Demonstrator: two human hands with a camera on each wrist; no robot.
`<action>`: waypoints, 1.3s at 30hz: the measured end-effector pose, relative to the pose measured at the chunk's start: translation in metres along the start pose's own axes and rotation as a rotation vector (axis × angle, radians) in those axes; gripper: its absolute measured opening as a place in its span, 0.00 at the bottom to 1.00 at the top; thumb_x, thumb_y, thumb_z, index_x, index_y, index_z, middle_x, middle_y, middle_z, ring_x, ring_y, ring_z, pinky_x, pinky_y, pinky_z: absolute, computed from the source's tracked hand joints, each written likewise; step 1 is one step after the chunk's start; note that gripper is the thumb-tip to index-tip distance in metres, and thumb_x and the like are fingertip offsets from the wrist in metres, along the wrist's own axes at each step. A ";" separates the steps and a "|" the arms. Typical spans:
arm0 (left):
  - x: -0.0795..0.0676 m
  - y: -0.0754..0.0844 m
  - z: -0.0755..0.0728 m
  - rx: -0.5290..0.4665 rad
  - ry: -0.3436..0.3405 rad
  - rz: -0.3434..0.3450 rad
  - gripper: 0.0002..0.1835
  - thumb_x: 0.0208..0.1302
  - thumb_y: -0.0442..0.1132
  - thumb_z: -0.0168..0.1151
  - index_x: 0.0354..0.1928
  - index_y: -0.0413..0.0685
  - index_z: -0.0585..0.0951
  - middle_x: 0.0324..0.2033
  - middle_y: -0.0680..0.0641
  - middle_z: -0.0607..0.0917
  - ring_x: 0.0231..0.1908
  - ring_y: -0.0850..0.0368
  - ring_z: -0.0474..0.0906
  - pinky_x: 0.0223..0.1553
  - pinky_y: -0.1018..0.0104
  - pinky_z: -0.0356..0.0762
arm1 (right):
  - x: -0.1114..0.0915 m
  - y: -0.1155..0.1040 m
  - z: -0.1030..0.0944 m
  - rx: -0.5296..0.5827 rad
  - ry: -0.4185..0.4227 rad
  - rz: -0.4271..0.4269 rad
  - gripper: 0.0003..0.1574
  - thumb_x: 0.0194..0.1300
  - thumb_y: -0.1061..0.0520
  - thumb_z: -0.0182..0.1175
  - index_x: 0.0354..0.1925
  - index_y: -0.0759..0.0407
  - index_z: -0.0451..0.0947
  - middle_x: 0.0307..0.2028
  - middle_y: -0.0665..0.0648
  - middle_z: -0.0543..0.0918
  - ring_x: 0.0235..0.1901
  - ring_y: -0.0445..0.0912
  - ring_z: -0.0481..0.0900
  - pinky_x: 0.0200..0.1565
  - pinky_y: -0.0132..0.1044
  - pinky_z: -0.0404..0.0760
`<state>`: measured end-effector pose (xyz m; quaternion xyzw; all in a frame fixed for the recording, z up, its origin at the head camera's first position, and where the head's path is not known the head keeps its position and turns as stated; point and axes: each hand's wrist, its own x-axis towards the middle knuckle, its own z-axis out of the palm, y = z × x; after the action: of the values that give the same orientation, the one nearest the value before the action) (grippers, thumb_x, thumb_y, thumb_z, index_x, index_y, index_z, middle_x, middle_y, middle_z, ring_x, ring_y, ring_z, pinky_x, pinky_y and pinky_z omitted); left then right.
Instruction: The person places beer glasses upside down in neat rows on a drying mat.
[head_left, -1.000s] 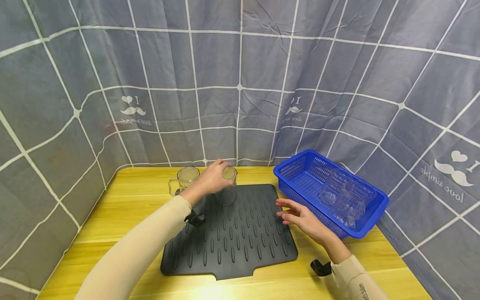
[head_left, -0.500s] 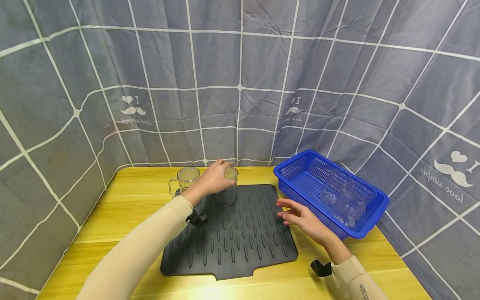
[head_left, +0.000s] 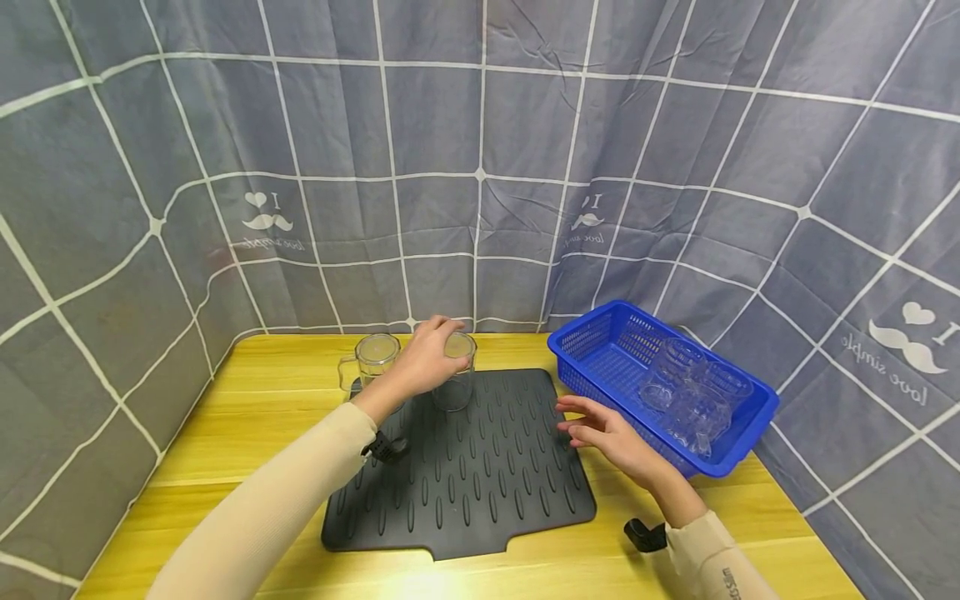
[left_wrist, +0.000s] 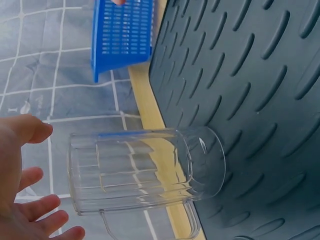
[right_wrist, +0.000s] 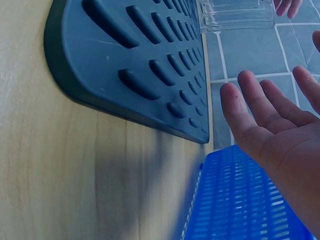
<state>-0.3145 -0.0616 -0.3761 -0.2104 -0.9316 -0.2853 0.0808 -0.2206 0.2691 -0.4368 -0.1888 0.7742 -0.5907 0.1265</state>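
A clear glass mug (head_left: 454,393) stands on the dark ridged mat (head_left: 510,467) near its back edge. My left hand (head_left: 426,360) is right by this mug's upper end. In the left wrist view, the fingers are spread and a small gap separates them from the glass mug (left_wrist: 132,170), whose handle sticks out to one side. A second glass mug (head_left: 377,352) stands to its left, partly hidden by the left hand and forearm. My right hand (head_left: 609,440) hovers by the mat's right edge, beside the basket, fingers extended and holding nothing.
A blue perforated basket (head_left: 588,317) stands right of the mat, with several clear glass pieces (head_left: 693,404) inside. Below lies a yellow wooden table (head_left: 262,400). A grey checked curtain (head_left: 435,208) closes off the back and sides.
Almost nothing differs. My left hand has shifted very slightly at the top of the mug, and my right hand has drifted a touch to the right. The mugs have stayed in place.
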 end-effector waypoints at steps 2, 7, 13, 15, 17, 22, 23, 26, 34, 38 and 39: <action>-0.004 0.001 -0.001 -0.010 0.027 0.012 0.30 0.57 0.52 0.62 0.61 0.57 0.70 0.58 0.49 0.69 0.60 0.48 0.62 0.55 0.47 0.67 | 0.000 -0.001 0.000 -0.006 0.004 -0.006 0.28 0.68 0.54 0.52 0.65 0.51 0.62 0.62 0.59 0.66 0.59 0.62 0.67 0.52 0.51 0.74; -0.016 0.003 -0.005 -0.049 0.070 0.016 0.27 0.58 0.50 0.61 0.61 0.57 0.70 0.58 0.49 0.69 0.60 0.49 0.63 0.53 0.48 0.68 | 0.002 -0.005 -0.001 -0.011 0.005 -0.010 0.32 0.67 0.52 0.53 0.66 0.56 0.59 0.63 0.59 0.66 0.59 0.60 0.68 0.53 0.57 0.71; -0.030 0.005 -0.009 -0.111 0.130 0.031 0.26 0.59 0.49 0.60 0.59 0.54 0.71 0.56 0.50 0.69 0.58 0.51 0.65 0.52 0.48 0.68 | 0.005 -0.008 -0.004 -0.020 0.013 -0.016 0.32 0.68 0.54 0.53 0.67 0.55 0.59 0.62 0.58 0.67 0.56 0.52 0.73 0.52 0.56 0.72; -0.035 0.006 -0.009 -0.121 0.149 0.031 0.25 0.59 0.48 0.60 0.59 0.54 0.72 0.55 0.51 0.70 0.56 0.52 0.67 0.52 0.49 0.68 | 0.005 -0.010 -0.005 -0.024 0.017 -0.016 0.31 0.68 0.54 0.53 0.66 0.54 0.60 0.62 0.58 0.67 0.56 0.50 0.73 0.52 0.53 0.73; -0.040 0.006 -0.008 -0.137 0.162 0.032 0.24 0.59 0.48 0.60 0.58 0.55 0.72 0.53 0.51 0.71 0.54 0.51 0.68 0.51 0.50 0.69 | 0.006 -0.012 -0.006 -0.030 0.017 -0.015 0.30 0.68 0.54 0.53 0.66 0.52 0.60 0.62 0.58 0.66 0.55 0.49 0.74 0.51 0.48 0.75; -0.054 0.009 -0.009 -0.190 0.183 0.038 0.23 0.59 0.47 0.60 0.57 0.58 0.72 0.53 0.53 0.71 0.54 0.50 0.69 0.51 0.50 0.68 | 0.009 -0.019 -0.008 -0.033 0.020 -0.018 0.29 0.67 0.54 0.53 0.65 0.48 0.61 0.63 0.58 0.66 0.56 0.49 0.73 0.51 0.45 0.76; -0.057 0.010 -0.010 -0.200 0.184 0.039 0.23 0.59 0.46 0.60 0.57 0.58 0.72 0.53 0.53 0.72 0.54 0.51 0.69 0.51 0.51 0.69 | 0.010 -0.021 -0.009 -0.037 0.021 -0.023 0.29 0.68 0.55 0.53 0.65 0.48 0.61 0.63 0.58 0.66 0.56 0.49 0.73 0.51 0.46 0.75; -0.064 0.011 -0.009 -0.234 0.174 0.047 0.22 0.60 0.46 0.60 0.57 0.60 0.72 0.53 0.55 0.71 0.53 0.53 0.69 0.49 0.54 0.71 | 0.012 -0.024 -0.012 -0.054 0.030 -0.047 0.28 0.68 0.57 0.52 0.65 0.50 0.62 0.63 0.58 0.66 0.56 0.50 0.72 0.52 0.50 0.74; -0.077 0.003 -0.003 -0.278 0.131 0.068 0.23 0.60 0.47 0.59 0.58 0.59 0.71 0.53 0.55 0.70 0.51 0.56 0.70 0.46 0.56 0.75 | 0.016 -0.031 -0.021 -0.072 0.055 -0.079 0.28 0.68 0.59 0.52 0.65 0.52 0.62 0.63 0.61 0.66 0.58 0.52 0.71 0.50 0.42 0.77; -0.083 0.000 -0.002 -0.316 0.120 0.059 0.22 0.61 0.49 0.58 0.58 0.61 0.71 0.54 0.56 0.70 0.52 0.57 0.69 0.47 0.53 0.74 | 0.017 -0.033 -0.025 -0.091 0.052 -0.079 0.28 0.68 0.58 0.52 0.65 0.53 0.62 0.62 0.59 0.67 0.56 0.44 0.73 0.48 0.37 0.77; -0.085 0.000 -0.002 -0.322 0.117 0.052 0.22 0.61 0.49 0.58 0.58 0.62 0.71 0.54 0.56 0.70 0.52 0.57 0.69 0.47 0.53 0.74 | 0.018 -0.034 -0.026 -0.094 0.054 -0.078 0.28 0.68 0.58 0.52 0.65 0.53 0.62 0.62 0.59 0.67 0.55 0.43 0.74 0.48 0.37 0.77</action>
<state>-0.2383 -0.0923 -0.3975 -0.2277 -0.8618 -0.4403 0.1076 -0.2426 0.2763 -0.3968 -0.2088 0.7962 -0.5631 0.0735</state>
